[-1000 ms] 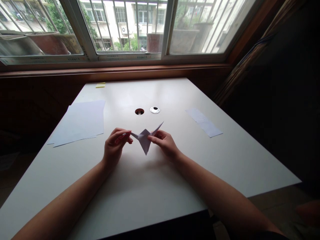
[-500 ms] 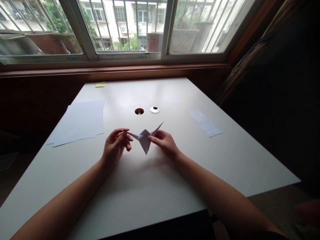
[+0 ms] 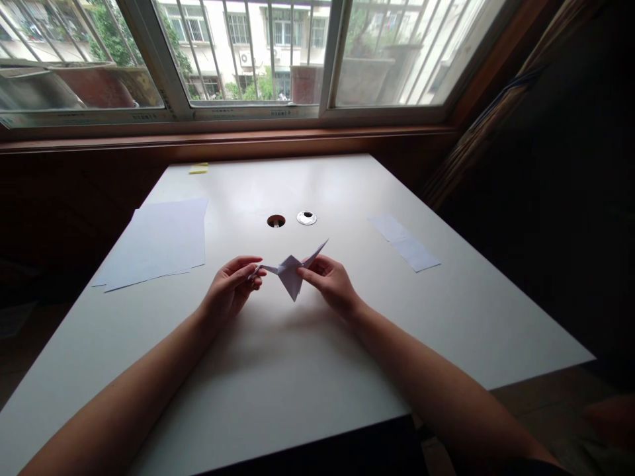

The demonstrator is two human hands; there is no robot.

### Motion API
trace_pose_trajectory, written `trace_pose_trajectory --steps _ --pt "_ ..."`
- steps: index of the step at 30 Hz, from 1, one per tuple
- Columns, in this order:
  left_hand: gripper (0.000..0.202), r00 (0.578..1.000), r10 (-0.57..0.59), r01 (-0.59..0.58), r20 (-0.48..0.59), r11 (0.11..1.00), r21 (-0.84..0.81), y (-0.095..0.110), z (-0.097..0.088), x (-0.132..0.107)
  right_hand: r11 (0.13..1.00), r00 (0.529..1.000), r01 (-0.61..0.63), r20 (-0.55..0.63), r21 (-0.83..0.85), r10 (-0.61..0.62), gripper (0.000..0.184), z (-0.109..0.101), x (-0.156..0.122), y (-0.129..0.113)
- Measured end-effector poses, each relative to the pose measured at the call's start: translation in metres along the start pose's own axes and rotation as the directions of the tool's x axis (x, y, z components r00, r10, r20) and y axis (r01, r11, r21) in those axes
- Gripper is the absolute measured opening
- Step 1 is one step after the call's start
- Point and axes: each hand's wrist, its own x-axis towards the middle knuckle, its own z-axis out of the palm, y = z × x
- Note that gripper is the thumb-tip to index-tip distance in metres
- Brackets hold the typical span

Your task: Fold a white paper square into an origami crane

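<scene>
A white folded paper crane point(image 3: 290, 277) is held above the white table, between my two hands. Its body is a diamond shape pointing down, with a thin arm sticking out to each side. My left hand point(image 3: 233, 283) pinches the tip of the left arm, which bends downward at the fingers. On the other side, my right hand point(image 3: 331, 283) grips the body near the base of the right arm, thumb in front. That right arm slants up past my fingers. The fingers behind the paper are partly hidden.
Large white sheets point(image 3: 159, 244) lie at the table's left. Narrow paper pieces point(image 3: 407, 243) lie at the right. A yellow sticky pad point(image 3: 198, 168) sits at the far left corner. A round hole point(image 3: 276, 221) and a metal cover point(image 3: 306, 217) are beyond my hands.
The left tip of the crane, nearly straight before, now bends down in my left fingers. The crane has shifted slightly right, and my left hand has moved a little right with it.
</scene>
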Motion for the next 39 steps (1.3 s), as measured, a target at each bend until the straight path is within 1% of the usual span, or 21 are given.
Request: trace_pose_trajectory --steps 3,6,8,12,15,22,28,31,33,35,37,39 --pt "0.036 0.999 -0.036 0.036 0.013 0.999 0.018 0.001 -0.002 0.002 0.999 1.000 -0.003 -0.010 -0.037 0.002 0.031 -0.002 0.000 -0.002" --pt "0.036 0.999 -0.048 0.049 -0.006 0.993 0.104 0.001 -0.003 0.004 0.998 1.000 -0.005 -0.014 -0.064 0.004 0.031 -0.004 0.000 -0.005" --pt "0.034 0.999 -0.030 0.032 -0.011 0.984 0.176 0.000 -0.004 0.005 0.998 1.000 -0.007 -0.003 -0.063 0.007 0.031 -0.006 0.000 -0.005" --pt "0.034 0.999 0.053 -0.052 0.007 0.951 0.306 -0.002 -0.004 0.006 0.999 1.000 -0.023 0.020 -0.045 0.024 0.030 -0.009 0.001 -0.004" --pt "0.034 0.996 0.082 -0.083 0.017 0.930 0.359 -0.003 -0.005 0.006 0.998 0.999 -0.044 0.018 -0.041 0.045 0.031 -0.011 0.002 -0.003" --pt "0.030 0.998 0.064 -0.066 0.017 0.943 0.326 -0.004 -0.004 0.006 0.994 0.995 -0.100 0.001 -0.037 0.100 0.034 -0.011 0.004 -0.002" --pt "0.038 0.997 0.075 -0.066 -0.019 0.954 0.294 -0.004 -0.004 0.005 0.993 0.993 -0.119 -0.003 -0.002 0.119 0.033 -0.010 0.004 -0.003" --pt "0.042 0.999 0.020 -0.011 -0.041 0.976 0.219 -0.006 -0.004 0.005 0.991 0.991 -0.133 0.004 0.019 0.133 0.033 -0.009 0.005 -0.004" --pt "0.042 0.998 -0.049 0.053 -0.028 0.984 0.172 -0.007 -0.004 0.005 0.990 0.991 -0.137 0.009 0.025 0.136 0.033 -0.009 0.005 -0.004" --pt "0.039 0.995 -0.098 0.097 0.001 0.982 0.160 -0.007 -0.004 0.004 0.990 0.990 -0.140 0.015 0.027 0.140 0.032 -0.009 0.005 -0.004" --pt "0.034 0.995 -0.102 0.097 0.021 0.981 0.171 -0.008 -0.003 0.004 0.989 0.989 -0.146 0.026 0.029 0.146 0.031 -0.010 0.005 -0.004" --pt "0.030 0.996 -0.080 0.074 0.027 0.978 0.193 -0.007 -0.002 0.003 0.988 0.988 -0.153 0.036 0.034 0.151 0.031 -0.010 0.005 -0.004"
